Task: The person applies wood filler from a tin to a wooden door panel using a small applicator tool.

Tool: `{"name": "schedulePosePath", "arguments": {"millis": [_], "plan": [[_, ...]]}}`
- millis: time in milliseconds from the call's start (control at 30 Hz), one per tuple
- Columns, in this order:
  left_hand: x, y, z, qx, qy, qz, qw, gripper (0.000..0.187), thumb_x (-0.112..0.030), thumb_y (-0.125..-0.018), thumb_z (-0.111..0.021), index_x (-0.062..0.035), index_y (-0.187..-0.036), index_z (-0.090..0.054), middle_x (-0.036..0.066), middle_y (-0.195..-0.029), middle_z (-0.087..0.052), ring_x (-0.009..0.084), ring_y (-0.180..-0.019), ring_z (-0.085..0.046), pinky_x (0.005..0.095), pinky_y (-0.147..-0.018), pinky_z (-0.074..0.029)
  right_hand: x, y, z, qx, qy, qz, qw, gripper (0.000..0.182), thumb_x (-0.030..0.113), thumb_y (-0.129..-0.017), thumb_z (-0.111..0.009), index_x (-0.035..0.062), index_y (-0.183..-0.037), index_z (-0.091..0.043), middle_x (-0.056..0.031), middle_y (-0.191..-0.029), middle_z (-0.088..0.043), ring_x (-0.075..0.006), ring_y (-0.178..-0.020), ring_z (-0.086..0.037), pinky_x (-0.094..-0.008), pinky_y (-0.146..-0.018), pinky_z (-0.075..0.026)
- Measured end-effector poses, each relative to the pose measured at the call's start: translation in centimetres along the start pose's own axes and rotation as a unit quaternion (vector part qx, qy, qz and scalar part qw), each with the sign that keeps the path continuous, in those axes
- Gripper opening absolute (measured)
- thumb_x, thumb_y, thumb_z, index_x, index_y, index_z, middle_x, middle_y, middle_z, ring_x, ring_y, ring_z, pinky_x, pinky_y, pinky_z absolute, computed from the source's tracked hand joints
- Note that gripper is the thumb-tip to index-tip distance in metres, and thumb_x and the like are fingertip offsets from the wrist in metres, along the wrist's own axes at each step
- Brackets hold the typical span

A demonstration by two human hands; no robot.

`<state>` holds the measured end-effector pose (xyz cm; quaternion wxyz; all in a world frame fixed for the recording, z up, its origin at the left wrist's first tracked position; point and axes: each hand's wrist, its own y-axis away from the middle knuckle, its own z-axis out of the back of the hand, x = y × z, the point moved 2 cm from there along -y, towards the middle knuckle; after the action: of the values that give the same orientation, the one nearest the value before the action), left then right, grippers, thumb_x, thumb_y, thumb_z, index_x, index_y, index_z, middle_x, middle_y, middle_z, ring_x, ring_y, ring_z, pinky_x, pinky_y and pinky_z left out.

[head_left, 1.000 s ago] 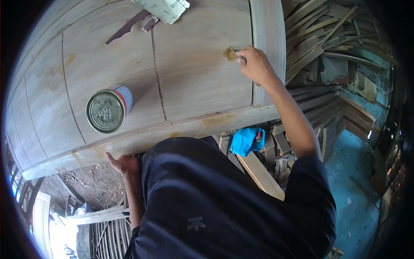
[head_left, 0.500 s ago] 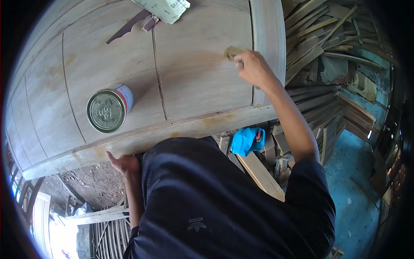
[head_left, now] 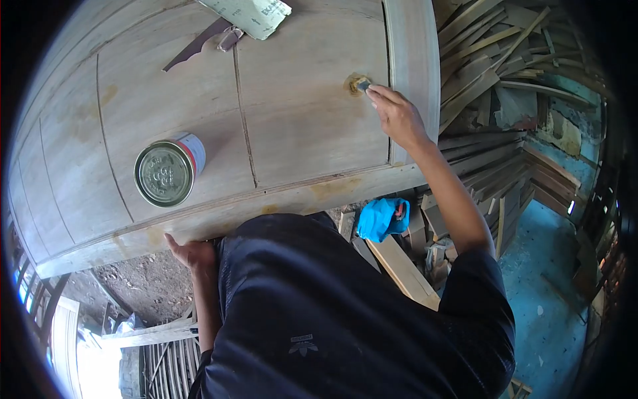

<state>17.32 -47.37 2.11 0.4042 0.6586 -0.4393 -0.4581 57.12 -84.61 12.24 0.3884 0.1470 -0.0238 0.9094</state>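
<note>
My right hand [head_left: 401,121] grips a small grey scraper [head_left: 363,86] between thumb and fingers. Its tip touches a wet-looking patch of brown filler [head_left: 352,88] on the wooden door panel [head_left: 299,126]. At the near edge of the door, my left hand [head_left: 193,255] rests with its thumb stretched up against the edge; its other fingers are mostly hidden. A tin can [head_left: 164,173] with a metal lid and a red-and-white label stands on the door, between my hands and to the left.
A sheet of sandpaper [head_left: 256,13] and a torn dark strip [head_left: 196,46] lie at the door's far side. A blue plastic bag [head_left: 382,219] sits among wood offcuts below the near edge. Stacked timber scraps [head_left: 492,66] fill the right side, by a blue floor [head_left: 541,292].
My right hand has shifted slightly right and down, and its grip has turned, showing more of the scraper and the filler patch. My left hand stays in place.
</note>
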Motion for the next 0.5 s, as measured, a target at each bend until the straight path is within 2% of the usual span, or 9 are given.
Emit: {"name": "schedulePosePath", "arguments": {"millis": [33,100,133,167,200,233,300,433,500], "plan": [[0.0,0.2,-0.1,-0.001,0.0,-0.001,1.0,0.084,-0.069,-0.096,-0.048,-0.0126,-0.158,-0.037,0.015,-0.162,-0.038,0.0373,-0.148,-0.032,0.0606,-0.123,-0.017,-0.2,0.3,-0.5,0.0,-0.002,0.001,1.0,0.033,-0.005,-0.09,-0.06,-0.0003,-0.121,-0.069,-0.0084,-0.13,-0.066,-0.0318,-0.113,-0.066,-0.0408,-0.095,-0.055],[0.1,0.5,-0.6,-0.002,0.004,-0.004,1.0,0.085,-0.069,-0.096,-0.049,-0.0116,-0.158,-0.037,0.015,-0.162,-0.038,0.0373,-0.148,-0.032,0.0607,-0.123,-0.017,-0.4,1.0,-0.9,0.036,0.01,0.011,0.999,0.033,-0.004,-0.089,-0.061,-0.0003,-0.12,-0.07,-0.0148,-0.124,-0.069,-0.0334,-0.111,-0.067,-0.0417,-0.095,-0.055],[0.1,0.5,-0.6,-0.001,0.007,-0.006,1.0,0.085,-0.069,-0.096,-0.049,-0.0116,-0.158,-0.037,0.015,-0.162,-0.038,0.0373,-0.148,-0.032,0.0607,-0.123,-0.017,0.5,-0.1,0.9,0.035,0.011,0.014,0.999,0.033,-0.004,-0.089,-0.061,-0.0003,-0.12,-0.07,-0.0148,-0.124,-0.069,-0.0334,-0.111,-0.067,-0.0417,-0.095,-0.055],[0.1,0.4,-0.5,-0.005,0.012,0.005,1.0,0.085,-0.069,-0.096,-0.049,-0.0117,-0.157,-0.037,0.015,-0.162,-0.038,0.037,-0.148,-0.033,0.0604,-0.123,-0.017,2.0,-1.7,3.7,0.198,0.065,-0.079,0.975,0.032,-0.003,-0.088,-0.061,-0.0014,-0.119,-0.071,-0.018,-0.121,-0.069,-0.0356,-0.111,-0.067,-0.0423,-0.096,-0.055],[0.0,0.2,-0.3,-0.009,0.015,0.018,1.0,0.085,-0.069,-0.095,-0.05,-0.0117,-0.157,-0.038,0.015,-0.162,-0.039,0.0368,-0.147,-0.034,0.0602,-0.123,-0.018,2.6,-2.0,5.1,0.353,0.117,-0.174,0.912,0.031,-0.002,-0.087,-0.062,-0.0024,-0.117,-0.071,-0.0212,-0.118,-0.07,-0.0379,-0.111,-0.067,-0.043,-0.097,-0.054],[0.0,-0.1,-0.1,-0.006,0.014,0.02,1.0,0.085,-0.069,-0.095,-0.05,-0.0117,-0.157,-0.038,0.015,-0.162,-0.039,0.0368,-0.147,-0.034,0.0602,-0.123,-0.018,2.1,-2.0,4.8,0.351,0.118,-0.176,0.912,0.031,-0.002,-0.087,-0.062,-0.0024,-0.117,-0.071,-0.0212,-0.118,-0.07,-0.0378,-0.111,-0.067,-0.043,-0.097,-0.054],[0.1,-0.5,0.6,0.003,0.001,-0.002,1.0,0.084,-0.068,-0.096,-0.05,-0.0121,-0.157,-0.038,0.014,-0.162,-0.039,0.036,-0.147,-0.035,0.0597,-0.123,-0.018,0.7,-2.8,4.1,0.118,0.014,-0.122,0.985,0.027,0.002,-0.087,-0.064,-0.0034,-0.113,-0.072,-0.025,-0.112,-0.07,-0.0398,-0.11,-0.067,-0.0447,-0.098,-0.053],[0.0,-0.4,0.7,0.017,0.016,0.0,1.0,0.082,-0.068,-0.096,-0.049,-0.013,-0.157,-0.039,0.013,-0.161,-0.04,0.0355,-0.146,-0.035,0.0597,-0.122,-0.019,2.0,-4.7,0.7,0.06,-0.056,-0.197,0.977,0.026,0.003,-0.087,-0.064,-0.0026,-0.111,-0.072,-0.0257,-0.112,-0.07,-0.0403,-0.108,-0.067,-0.0451,-0.097,-0.052],[0.1,0.3,0.0,0.012,0.022,0.003,1.0,0.08,-0.067,-0.097,-0.049,-0.0124,-0.156,-0.04,0.012,-0.16,-0.042,0.0348,-0.145,-0.037,0.0585,-0.122,-0.02,4.8,-4.1,0.0,0.066,0.028,-0.223,0.972,0.027,0.007,-0.088,-0.067,-0.0012,-0.114,-0.073,-0.0244,-0.111,-0.072,-0.0397,-0.107,-0.068,-0.0437,-0.095,-0.054]]}}
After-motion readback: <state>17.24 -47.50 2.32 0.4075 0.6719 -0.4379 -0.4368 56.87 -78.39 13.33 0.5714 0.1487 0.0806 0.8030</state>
